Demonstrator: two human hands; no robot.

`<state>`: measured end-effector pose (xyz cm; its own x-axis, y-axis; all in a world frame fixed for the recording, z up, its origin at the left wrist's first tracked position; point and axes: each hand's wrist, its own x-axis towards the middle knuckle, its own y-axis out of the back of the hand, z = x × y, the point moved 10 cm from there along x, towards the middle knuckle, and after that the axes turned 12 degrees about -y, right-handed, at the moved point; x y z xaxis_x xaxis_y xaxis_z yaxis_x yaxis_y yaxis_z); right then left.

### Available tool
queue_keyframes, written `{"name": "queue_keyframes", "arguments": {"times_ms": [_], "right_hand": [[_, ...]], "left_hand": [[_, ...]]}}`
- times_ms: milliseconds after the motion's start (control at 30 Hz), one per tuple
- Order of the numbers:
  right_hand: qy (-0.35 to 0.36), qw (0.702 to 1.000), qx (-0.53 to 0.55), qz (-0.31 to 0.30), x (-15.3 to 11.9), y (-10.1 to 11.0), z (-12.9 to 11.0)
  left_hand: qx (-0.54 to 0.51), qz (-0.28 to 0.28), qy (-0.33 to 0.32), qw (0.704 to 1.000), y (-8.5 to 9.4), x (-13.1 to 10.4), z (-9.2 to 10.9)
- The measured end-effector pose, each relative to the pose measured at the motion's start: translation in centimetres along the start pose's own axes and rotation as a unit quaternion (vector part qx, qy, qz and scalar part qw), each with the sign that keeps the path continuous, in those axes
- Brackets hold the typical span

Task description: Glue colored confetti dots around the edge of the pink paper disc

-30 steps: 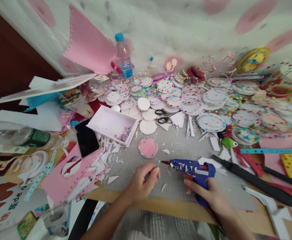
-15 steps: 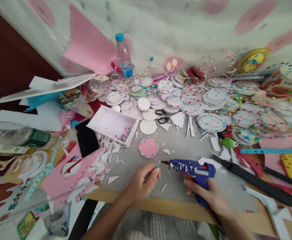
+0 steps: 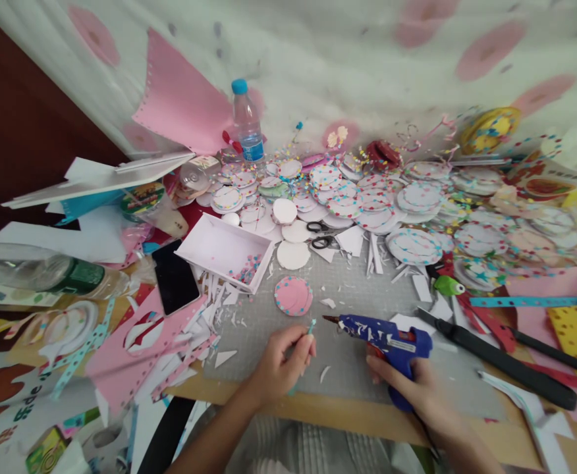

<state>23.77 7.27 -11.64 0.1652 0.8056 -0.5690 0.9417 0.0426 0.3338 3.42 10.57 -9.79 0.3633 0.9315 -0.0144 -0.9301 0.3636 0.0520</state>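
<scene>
Near the table's front edge, my left hand (image 3: 288, 359) pinches a small light-blue strip (image 3: 312, 324) between thumb and fingertips, its end pointing up. To the right, my right hand (image 3: 407, 382) is wrapped round a blue hot glue gun (image 3: 384, 337). The gun's dark nozzle points left at the strip, with a small gap between them. White bits cling to the gun's barrel. Just beyond my left hand, a pink round piece with blue and red dots round its rim (image 3: 293, 295) lies on the grey cutting mat (image 3: 348, 378).
A white box (image 3: 219, 242) holding small coloured bits stands behind left, beside a phone (image 3: 176, 276). Black scissors (image 3: 322, 241) and many decorated paper discs (image 3: 414, 246) lie farther back. A bottle (image 3: 249, 125) stands behind. Long black-handled tools (image 3: 510, 362) lie at right.
The glue gun has moved slightly right, so its nozzle is farther from the strip in my left hand. The whole view has shifted slightly.
</scene>
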Motion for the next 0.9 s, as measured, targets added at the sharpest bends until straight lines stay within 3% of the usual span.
{"name": "queue_keyframes", "arguments": {"times_ms": [67, 133, 233, 333, 467, 567, 633, 733, 800, 900], "right_hand": [[0.061, 0.995, -0.048, 0.064, 0.0, 2.3, -0.5], [0.165, 0.972, -0.125, 0.115, -0.3, 4.3, -2.2], [0.284, 0.893, -0.294, 0.19, -0.3, 5.7, -4.4], [0.318, 0.824, -0.397, 0.249, 0.6, 6.0, -5.3], [0.322, 0.775, -0.457, 0.296, 0.4, 5.0, -6.0], [0.369, 0.763, -0.428, 0.315, -2.6, 3.3, -7.9], [0.458, 0.767, -0.372, 0.254, -5.7, 0.7, -9.6], [0.569, 0.741, -0.325, 0.149, -9.4, -4.0, -11.7], [0.619, 0.709, -0.322, 0.1, -10.6, -6.7, -12.5], [0.662, 0.672, -0.314, 0.105, -10.7, -8.4, -13.3]], "left_hand": [[-0.019, 0.014, 0.007, 1.0, 0.1, -0.1, 0.1], [-0.031, 0.03, 0.014, 0.999, 0.2, -0.2, 0.4], [-0.053, 0.058, 0.031, 0.996, 0.3, -0.4, 0.8], [-0.082, 0.093, 0.056, 0.991, 0.5, -0.7, 1.1], [-0.1, 0.152, 0.08, 0.98, 1.5, -1.4, 1.2], [-0.094, 0.197, 0.082, 0.972, 2.1, -1.6, 1.2], [-0.088, 0.216, 0.081, 0.969, 2.1, -1.5, 1.2], [-0.073, 0.217, 0.07, 0.971, 1.5, -0.8, 1.8], [-0.053, 0.209, 0.053, 0.975, 1.2, -0.3, 2.4], [-0.028, 0.206, 0.031, 0.978, 1.2, 0.3, 3.1]]}}
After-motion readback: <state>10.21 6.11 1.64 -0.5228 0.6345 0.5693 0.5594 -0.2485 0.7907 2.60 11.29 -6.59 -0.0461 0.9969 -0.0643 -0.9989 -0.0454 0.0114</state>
